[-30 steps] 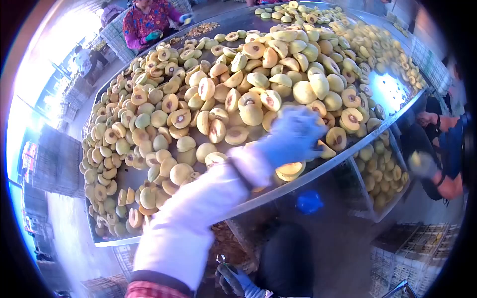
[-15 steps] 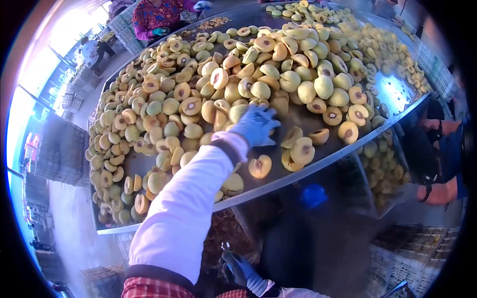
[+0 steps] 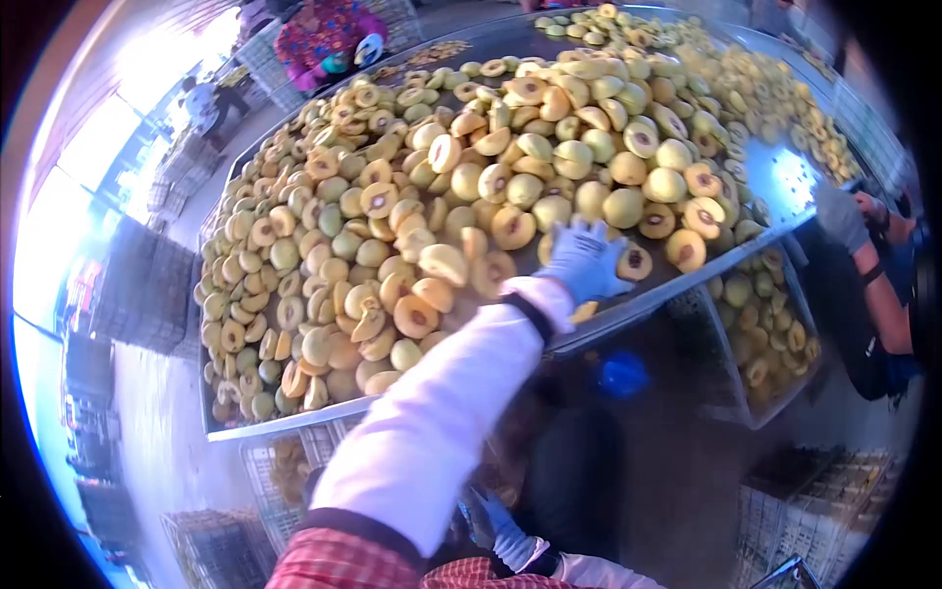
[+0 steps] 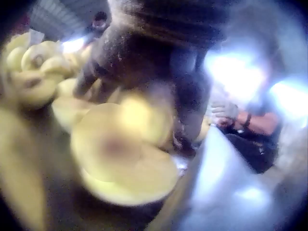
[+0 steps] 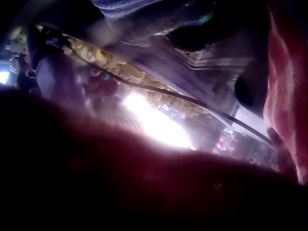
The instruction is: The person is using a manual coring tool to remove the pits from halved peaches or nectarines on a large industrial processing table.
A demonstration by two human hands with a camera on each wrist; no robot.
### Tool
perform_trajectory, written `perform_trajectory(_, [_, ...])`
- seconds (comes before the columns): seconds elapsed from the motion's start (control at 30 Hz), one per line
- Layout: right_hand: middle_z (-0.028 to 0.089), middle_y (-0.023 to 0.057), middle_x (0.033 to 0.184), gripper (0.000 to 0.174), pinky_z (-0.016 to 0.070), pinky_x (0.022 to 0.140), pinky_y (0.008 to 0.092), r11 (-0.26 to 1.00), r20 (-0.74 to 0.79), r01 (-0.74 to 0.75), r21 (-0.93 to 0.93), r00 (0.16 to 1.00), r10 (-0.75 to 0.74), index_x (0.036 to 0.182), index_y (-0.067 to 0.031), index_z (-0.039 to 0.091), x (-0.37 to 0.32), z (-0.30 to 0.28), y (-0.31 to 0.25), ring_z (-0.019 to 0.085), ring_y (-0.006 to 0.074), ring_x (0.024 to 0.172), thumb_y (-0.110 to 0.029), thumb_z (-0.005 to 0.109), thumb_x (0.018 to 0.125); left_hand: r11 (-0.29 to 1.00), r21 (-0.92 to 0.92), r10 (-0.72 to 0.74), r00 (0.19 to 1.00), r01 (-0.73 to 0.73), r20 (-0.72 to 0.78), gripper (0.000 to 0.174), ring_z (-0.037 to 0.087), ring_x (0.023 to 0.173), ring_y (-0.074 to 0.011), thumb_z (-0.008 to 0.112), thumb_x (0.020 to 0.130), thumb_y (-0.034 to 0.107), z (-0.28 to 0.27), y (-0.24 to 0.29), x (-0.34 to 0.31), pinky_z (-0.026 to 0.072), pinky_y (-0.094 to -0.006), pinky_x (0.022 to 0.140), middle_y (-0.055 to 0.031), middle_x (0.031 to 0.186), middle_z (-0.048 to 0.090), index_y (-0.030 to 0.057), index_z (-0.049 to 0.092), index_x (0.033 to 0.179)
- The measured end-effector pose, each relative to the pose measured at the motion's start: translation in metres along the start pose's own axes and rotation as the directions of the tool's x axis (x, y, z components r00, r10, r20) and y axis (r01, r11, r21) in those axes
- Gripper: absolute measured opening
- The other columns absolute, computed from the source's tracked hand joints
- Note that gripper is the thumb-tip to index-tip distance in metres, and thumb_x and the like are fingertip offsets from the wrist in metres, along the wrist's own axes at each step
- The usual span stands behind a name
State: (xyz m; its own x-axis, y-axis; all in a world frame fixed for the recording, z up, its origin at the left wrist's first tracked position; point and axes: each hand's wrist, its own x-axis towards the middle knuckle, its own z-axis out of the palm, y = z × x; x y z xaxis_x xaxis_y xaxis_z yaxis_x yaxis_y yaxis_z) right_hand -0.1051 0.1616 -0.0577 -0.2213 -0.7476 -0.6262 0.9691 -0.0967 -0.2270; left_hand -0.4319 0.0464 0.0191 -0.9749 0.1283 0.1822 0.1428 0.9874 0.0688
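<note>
My left hand [image 3: 586, 263], in a blue-grey glove, reaches over the near edge of a metal table heaped with halved yellow-green fruit [image 3: 415, 316]. Its fingers are spread and touch fruit near the rim. In the left wrist view dark gloved fingers [image 4: 86, 82] come down around blurred fruit halves [image 4: 125, 159]. Low in the head view, beneath the sleeve, my right hand [image 3: 498, 525] stays below the table, fingers curled; the small metal tool it grips in the earlier frames is hidden now. The right wrist view shows part of that glove [image 5: 139, 21], dark and blurred.
The table's raised metal rim [image 3: 677, 289] runs below my left hand. A crate of fruit [image 3: 760, 339] stands under the right edge, with stacked crates [image 3: 810, 510] below. Across the table sits a person in a floral top [image 3: 319, 41]; another person's arm [image 3: 883, 294] is at right.
My left hand swept left, then came back right toward the rim. Fruit halves left of it have shifted, some blurred in motion. The right hand's metal tool has gone out of sight behind the left sleeve.
</note>
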Motion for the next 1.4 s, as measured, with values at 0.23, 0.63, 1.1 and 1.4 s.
perform_trajectory(0.23, [0.056,0.0059,0.059,0.041,0.0417,0.04,0.0281,0.984,-0.008,-0.068,-0.165,0.998,0.067,0.096,-0.0041,0.056,0.001,0.016,-0.011,0.051,0.0156,0.042,-0.045,0.06,0.09,0.973,-0.146,-0.143,0.966,0.177,0.216,0.06,0.062,0.096,-0.0304,0.068,0.073,0.048,-0.012,-0.093,-0.072,0.0501,-0.0423,0.081,-0.0116,0.106,0.061,0.0181,0.052,0.123])
perform_trajectory(0.63, [0.054,0.0031,0.058,0.039,0.0378,0.038,0.0251,0.972,0.157,0.016,-0.233,0.987,0.021,0.097,-0.005,0.055,-0.016,0.032,-0.002,0.05,0.0127,0.042,-0.043,0.057,0.093,0.882,-0.302,-0.453,0.825,0.361,-0.337,0.056,0.057,0.104,-0.0329,0.074,0.075,0.019,-0.102,-0.11,-0.263,0.0462,-0.0389,0.091,-0.0158,0.113,0.057,0.0043,0.051,0.124])
perform_trajectory(1.1, [0.061,0.0062,0.083,0.015,0.0478,0.067,0.0242,0.467,0.234,0.59,-0.658,0.75,-0.618,0.099,-0.0013,0.056,-0.032,0.068,-0.011,0.058,0.0096,0.074,-0.011,0.064,0.089,0.05,-0.954,-0.892,0.443,0.295,0.09,0.042,0.057,0.091,-0.0154,0.053,0.096,0.034,-0.071,0.046,-0.392,0.0465,-0.0298,0.085,-0.0092,0.106,0.058,0.0011,0.05,0.122])
perform_trajectory(1.4, [0.062,0.0169,0.084,0.029,0.0502,0.064,0.0399,-0.296,0.552,0.509,-0.808,0.482,-0.68,0.101,-0.0038,0.058,-0.023,0.071,-0.008,0.062,0.0381,0.075,-0.009,0.07,0.076,0.157,-0.946,-0.841,0.541,0.284,0.023,0.04,0.056,0.104,-0.0175,0.058,0.093,0.019,-0.051,0.049,-0.415,0.047,-0.0297,0.089,-0.0107,0.117,0.053,0.0025,0.042,0.126])
